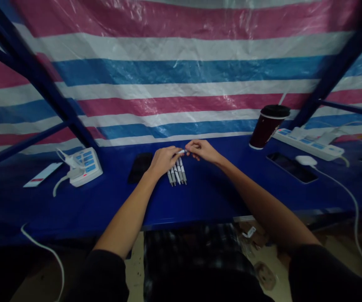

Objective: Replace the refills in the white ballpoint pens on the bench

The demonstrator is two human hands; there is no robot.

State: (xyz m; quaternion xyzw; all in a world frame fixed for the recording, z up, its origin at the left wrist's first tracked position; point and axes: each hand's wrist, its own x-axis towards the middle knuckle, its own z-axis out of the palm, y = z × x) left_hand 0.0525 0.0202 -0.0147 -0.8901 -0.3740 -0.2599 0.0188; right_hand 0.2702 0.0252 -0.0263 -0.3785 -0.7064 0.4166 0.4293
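Note:
My left hand [164, 160] and my right hand [202, 151] meet above the blue table, both closed on one white pen [182, 151] held roughly level between them. The fingertips of my right hand pinch the pen's dark end, while my left fingers grip its other end and hide part of it. Just below my left hand, several white pens with grey tips [177, 174] lie side by side on the table, tips toward me. Their far ends are covered by my left hand. A flat black object [140, 167] lies to the left of that hand.
A dark lidded cup with a straw [267, 128] stands at the back right. Beside it are a white power strip [309, 143], a phone [291, 167] and a white charger [306, 160] with its cable. At left lie another power strip [87, 167] and a pale phone-like slab [42, 175].

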